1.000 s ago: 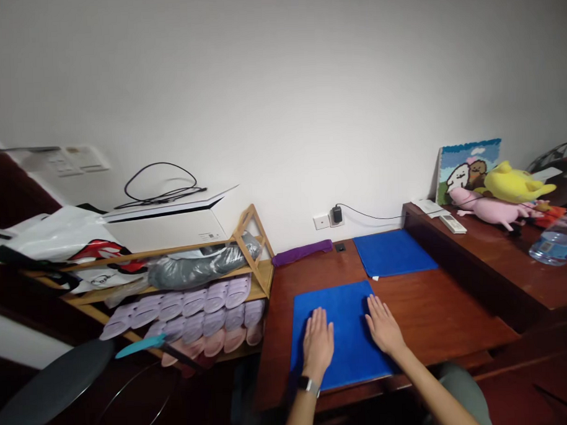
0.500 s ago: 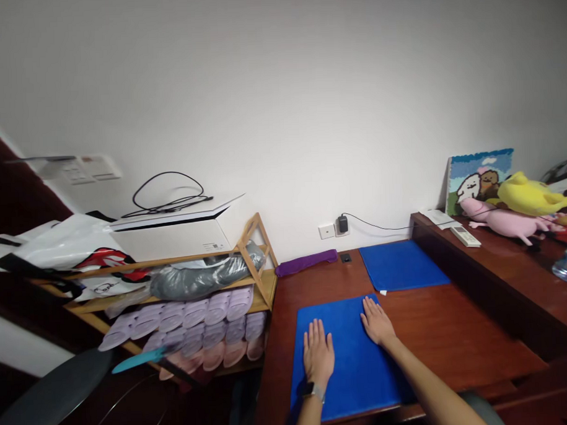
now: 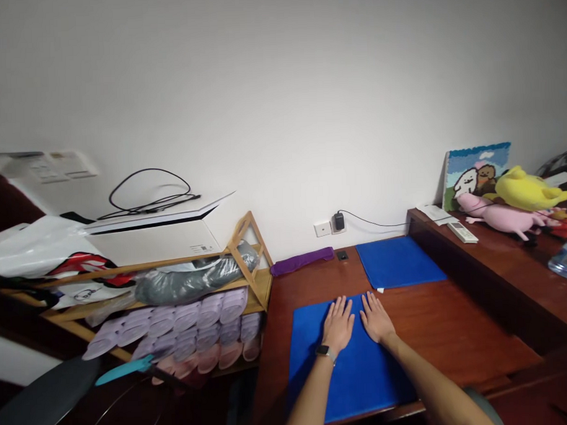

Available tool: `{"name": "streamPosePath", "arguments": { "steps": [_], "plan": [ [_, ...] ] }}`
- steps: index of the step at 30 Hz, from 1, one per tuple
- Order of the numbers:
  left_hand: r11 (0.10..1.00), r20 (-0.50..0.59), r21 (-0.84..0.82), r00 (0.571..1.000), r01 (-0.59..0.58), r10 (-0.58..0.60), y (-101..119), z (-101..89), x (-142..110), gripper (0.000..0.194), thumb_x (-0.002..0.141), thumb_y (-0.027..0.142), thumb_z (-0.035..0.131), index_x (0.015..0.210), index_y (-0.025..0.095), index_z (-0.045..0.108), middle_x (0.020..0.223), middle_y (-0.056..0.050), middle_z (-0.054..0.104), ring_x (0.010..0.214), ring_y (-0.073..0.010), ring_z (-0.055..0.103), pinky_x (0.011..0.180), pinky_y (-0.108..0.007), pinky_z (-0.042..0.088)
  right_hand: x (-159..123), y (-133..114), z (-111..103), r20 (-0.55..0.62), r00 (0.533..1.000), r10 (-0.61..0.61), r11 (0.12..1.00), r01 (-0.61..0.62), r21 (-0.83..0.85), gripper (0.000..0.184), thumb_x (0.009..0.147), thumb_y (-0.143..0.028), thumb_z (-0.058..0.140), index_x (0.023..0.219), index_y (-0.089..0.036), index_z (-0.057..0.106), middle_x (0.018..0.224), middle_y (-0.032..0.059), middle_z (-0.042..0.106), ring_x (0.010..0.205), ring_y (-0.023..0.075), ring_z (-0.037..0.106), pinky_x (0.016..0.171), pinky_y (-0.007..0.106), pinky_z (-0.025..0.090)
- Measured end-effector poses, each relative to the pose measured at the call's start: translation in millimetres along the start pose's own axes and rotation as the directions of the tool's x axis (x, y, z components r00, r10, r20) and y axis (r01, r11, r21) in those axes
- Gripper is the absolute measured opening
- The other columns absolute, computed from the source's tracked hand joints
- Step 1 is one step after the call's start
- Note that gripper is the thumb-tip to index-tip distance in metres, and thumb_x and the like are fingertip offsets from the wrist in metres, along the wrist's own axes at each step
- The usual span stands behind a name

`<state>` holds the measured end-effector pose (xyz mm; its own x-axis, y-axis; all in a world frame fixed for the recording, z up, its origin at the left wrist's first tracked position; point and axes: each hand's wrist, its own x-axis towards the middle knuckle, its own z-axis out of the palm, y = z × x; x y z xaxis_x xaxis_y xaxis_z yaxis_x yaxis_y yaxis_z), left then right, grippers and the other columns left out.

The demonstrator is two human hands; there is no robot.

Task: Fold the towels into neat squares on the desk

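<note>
A blue cloth (image 3: 311, 354) lies flat on the dark wooden desk (image 3: 436, 331) in front of me. My left hand (image 3: 338, 324) rests palm down on its far middle, fingers stretched out, a watch on the wrist. My right hand (image 3: 374, 318) lies flat right beside it near the cloth's far right corner, fingers spread. Neither hand holds anything. A second blue cloth (image 3: 399, 261) lies further back on the desk, and a rolled purple cloth (image 3: 302, 261) sits against the wall.
A bamboo rack (image 3: 247, 251) at the left holds several lilac and pink slippers (image 3: 194, 321), a grey bundle and a white box with a black cable. A raised shelf (image 3: 499, 254) at the right carries plush toys (image 3: 520, 201), a remote, a picture and a water bottle (image 3: 566, 258).
My left hand has slid right and forward across the blue cloth until it lies next to my right hand. The right hand has barely moved.
</note>
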<state>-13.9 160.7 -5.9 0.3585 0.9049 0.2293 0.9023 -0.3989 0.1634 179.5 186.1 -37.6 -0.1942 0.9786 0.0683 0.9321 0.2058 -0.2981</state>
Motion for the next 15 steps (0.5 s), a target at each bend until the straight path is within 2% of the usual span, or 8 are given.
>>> {"name": "streamPosePath", "arguments": {
  "steps": [2,5,9,12,15],
  "plan": [
    [1.000,0.054,-0.026,0.999,-0.005,0.006,5,10.1,14,0.057,0.108,0.044,0.025,0.163,0.029,0.033,0.168,-0.004,0.037,0.156,-0.0226,0.031,0.128,-0.049,0.028,1,1,1,0.006,1.000,-0.004,1.000,0.004,-0.002,0.072,0.105,-0.049,0.021,0.163,-0.006,0.029,0.172,0.0158,0.019,0.160,0.0269,0.012,0.130,0.046,0.015],
    [0.989,0.058,0.014,0.987,0.147,-0.148,-15,17.5,9,0.059,0.107,0.045,0.026,0.163,0.028,0.032,0.169,-0.005,0.035,0.157,-0.0247,0.029,0.128,-0.051,0.026,2,3,3,0.002,1.000,-0.003,1.000,0.003,0.000,0.073,0.106,-0.052,0.018,0.164,-0.009,0.028,0.172,0.0139,0.019,0.161,0.0263,0.012,0.129,0.046,0.015],
    [0.924,0.007,0.109,0.929,0.367,-0.370,-67,5.0,-17,0.061,0.106,0.042,0.024,0.163,0.021,0.033,0.167,-0.010,0.037,0.157,-0.0275,0.029,0.128,-0.053,0.025,2,2,1,0.005,1.000,0.004,1.000,-0.004,0.004,0.073,0.106,-0.052,0.018,0.164,-0.008,0.027,0.173,0.0146,0.016,0.161,0.0273,0.010,0.129,0.045,0.014],
    [0.901,0.003,0.151,0.911,0.408,-0.413,-94,-7.2,-32,0.063,0.106,0.044,0.022,0.162,0.017,0.035,0.166,-0.011,0.038,0.157,-0.0261,0.029,0.128,-0.050,0.024,2,0,-3,0.023,1.000,0.008,1.000,-0.009,0.005,0.073,0.105,-0.051,0.020,0.164,-0.007,0.028,0.173,0.0153,0.017,0.161,0.0280,0.012,0.129,0.045,0.013],
    [0.905,0.026,0.157,0.914,0.395,-0.404,-102,-11.6,-36,0.065,0.106,0.047,0.020,0.162,0.017,0.036,0.167,-0.010,0.038,0.156,-0.0255,0.030,0.128,-0.049,0.024,2,-1,-9,0.045,0.999,0.018,1.000,-0.018,0.003,0.074,0.104,-0.052,0.024,0.164,-0.008,0.028,0.173,0.0154,0.018,0.160,0.0278,0.015,0.129,0.043,0.012]
  ]
}}
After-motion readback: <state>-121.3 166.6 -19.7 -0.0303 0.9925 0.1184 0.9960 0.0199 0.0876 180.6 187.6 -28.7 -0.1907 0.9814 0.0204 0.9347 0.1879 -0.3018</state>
